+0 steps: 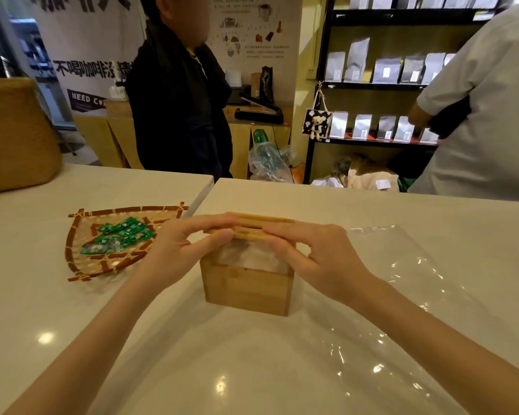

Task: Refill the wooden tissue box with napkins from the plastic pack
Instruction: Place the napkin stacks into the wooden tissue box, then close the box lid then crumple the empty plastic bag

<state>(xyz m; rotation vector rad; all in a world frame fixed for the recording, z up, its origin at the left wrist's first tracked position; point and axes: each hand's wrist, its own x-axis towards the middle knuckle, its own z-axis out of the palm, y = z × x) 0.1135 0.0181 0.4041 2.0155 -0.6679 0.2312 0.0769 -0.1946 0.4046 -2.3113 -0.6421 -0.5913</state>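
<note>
Nearly done: left hand (pixel 174 250) and right hand (pixel 318 259) pinching slotted wooden lid (pixel 249 227) onto square wooden tissue box (pixel 246 289), white napkins (pixel 249 257) inside; emptied clear plastic pack (pixel 402 280) right of box.

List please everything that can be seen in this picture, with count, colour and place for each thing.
wooden tissue box: one, light wood, centre of the counter, white napkins visible inside
lid: one, light wood, slotted, held on top of the box
plastic wrap: one, clear, lying flat on the counter right of the box
woven tray: one, tan with brown rim, left of the box
candies: many, green wrappers, in the tray
basket: one, tan, far left
counter: white, glossy
pouches: many, grey, on black shelves behind
people: two, one in black, one in white, behind the counter
left hand: on the lid's left side
right hand: on the lid's right side
</note>
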